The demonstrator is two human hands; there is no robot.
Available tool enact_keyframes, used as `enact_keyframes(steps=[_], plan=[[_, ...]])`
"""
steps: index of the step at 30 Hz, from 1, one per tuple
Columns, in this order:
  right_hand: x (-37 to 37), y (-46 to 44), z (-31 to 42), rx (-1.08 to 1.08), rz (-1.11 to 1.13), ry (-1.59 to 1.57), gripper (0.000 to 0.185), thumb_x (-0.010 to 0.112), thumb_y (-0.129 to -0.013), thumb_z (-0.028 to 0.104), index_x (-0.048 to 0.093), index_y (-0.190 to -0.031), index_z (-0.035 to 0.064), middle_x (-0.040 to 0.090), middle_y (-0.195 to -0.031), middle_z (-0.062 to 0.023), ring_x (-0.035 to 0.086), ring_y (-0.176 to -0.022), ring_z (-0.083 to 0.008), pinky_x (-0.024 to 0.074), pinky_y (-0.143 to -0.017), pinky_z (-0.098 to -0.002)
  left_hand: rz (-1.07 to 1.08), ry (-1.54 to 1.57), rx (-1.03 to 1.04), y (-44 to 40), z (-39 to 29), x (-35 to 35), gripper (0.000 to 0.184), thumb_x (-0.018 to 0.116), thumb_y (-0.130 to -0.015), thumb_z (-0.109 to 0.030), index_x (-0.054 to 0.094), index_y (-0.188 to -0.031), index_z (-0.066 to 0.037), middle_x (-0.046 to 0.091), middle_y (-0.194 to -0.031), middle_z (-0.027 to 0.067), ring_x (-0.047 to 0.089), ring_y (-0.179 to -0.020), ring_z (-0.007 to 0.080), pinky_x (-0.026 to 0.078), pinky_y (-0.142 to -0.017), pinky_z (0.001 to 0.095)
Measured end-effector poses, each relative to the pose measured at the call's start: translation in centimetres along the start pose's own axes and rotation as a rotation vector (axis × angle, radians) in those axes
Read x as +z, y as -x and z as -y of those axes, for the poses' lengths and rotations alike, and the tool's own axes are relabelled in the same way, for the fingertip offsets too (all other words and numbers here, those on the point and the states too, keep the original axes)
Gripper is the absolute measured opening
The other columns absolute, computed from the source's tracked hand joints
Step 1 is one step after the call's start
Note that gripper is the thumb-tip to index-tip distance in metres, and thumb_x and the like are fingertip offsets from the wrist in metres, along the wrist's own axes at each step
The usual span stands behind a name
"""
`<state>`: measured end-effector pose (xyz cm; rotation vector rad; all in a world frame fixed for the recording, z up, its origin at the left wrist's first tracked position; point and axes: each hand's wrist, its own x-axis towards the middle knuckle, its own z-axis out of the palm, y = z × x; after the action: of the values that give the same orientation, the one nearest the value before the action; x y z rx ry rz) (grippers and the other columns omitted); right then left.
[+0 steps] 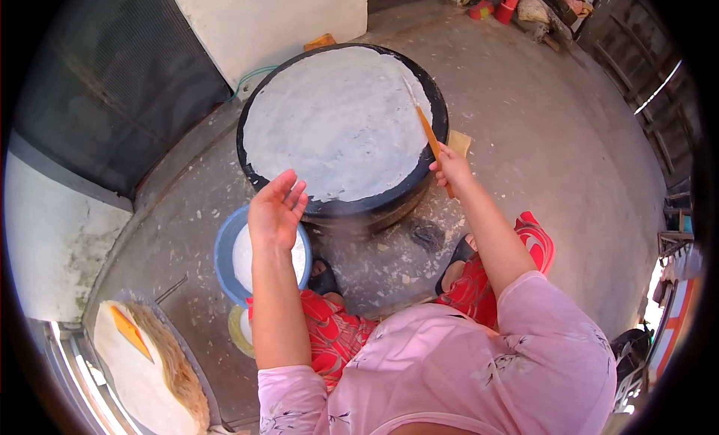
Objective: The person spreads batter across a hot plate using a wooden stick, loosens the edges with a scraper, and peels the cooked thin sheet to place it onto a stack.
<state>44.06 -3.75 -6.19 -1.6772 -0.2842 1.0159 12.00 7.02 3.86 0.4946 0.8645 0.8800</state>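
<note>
A wide round black griddle (440, 98) carries a thin, whitish layer of batter (337, 120) that reaches almost to its rim. My right hand (451, 167) grips a long wooden-handled spatula (428, 131) at the griddle's right side, its thin blade lying over the layer's right part. My left hand (277, 210) is raised near the griddle's lower left edge, palm up with fingers apart and nothing in it. Below that hand, a blue basin (226, 257) holds white batter, partly hidden by my forearm.
A stack of thin round sheets (142, 375) with an orange piece (131, 331) on top lies at the lower left. A small yellowish bowl (241, 331) sits beside the basin. A wall stands behind the griddle, and a red canister (508, 4) is at the back right.
</note>
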Motion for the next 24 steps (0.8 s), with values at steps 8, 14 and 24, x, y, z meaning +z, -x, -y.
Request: enact_keyframes(steps=[8,14,24], plan=[[0.7,6.5,-4.5,-0.285,0.409,0.476,0.039,0.035,-0.091,0.014,0.039,-0.130,0.0173,0.053,-0.069,-0.0025,0.043,-0.046,-0.0081,0.0388,-0.041,-0.0239,-0.004,0.002,0.013,0.4,0.0,0.2,0.030,0.051,-0.080,-0.012,0.052,-0.104,0.005,0.053,-0.100,0.0116,0.053,-0.090,0.0236,0.044,-0.077,0.0325],[0.8,8.0,-5.0,-0.029,0.277,0.128,0.036,0.034,-0.092,0.014,0.045,-0.126,0.0176,0.053,-0.072,-0.0005,0.041,-0.045,-0.0049,0.0361,-0.040,-0.0187,0.014,0.023,0.001,0.2,0.3,-0.1,0.029,0.052,-0.079,-0.012,0.053,-0.103,0.004,0.053,-0.101,0.0111,0.053,-0.091,0.0246,0.043,-0.077,0.0330],[4.2,8.6,-5.4,-0.659,0.022,1.221,0.040,0.042,-0.084,0.010,0.044,-0.124,0.0114,0.054,-0.080,-0.0174,0.057,-0.075,-0.0338,0.0471,-0.061,-0.0412,0.021,0.014,0.008,0.4,0.7,0.0,0.029,0.051,-0.079,-0.012,0.052,-0.103,0.005,0.052,-0.102,0.0118,0.052,-0.092,0.0251,0.043,-0.077,0.0334]])
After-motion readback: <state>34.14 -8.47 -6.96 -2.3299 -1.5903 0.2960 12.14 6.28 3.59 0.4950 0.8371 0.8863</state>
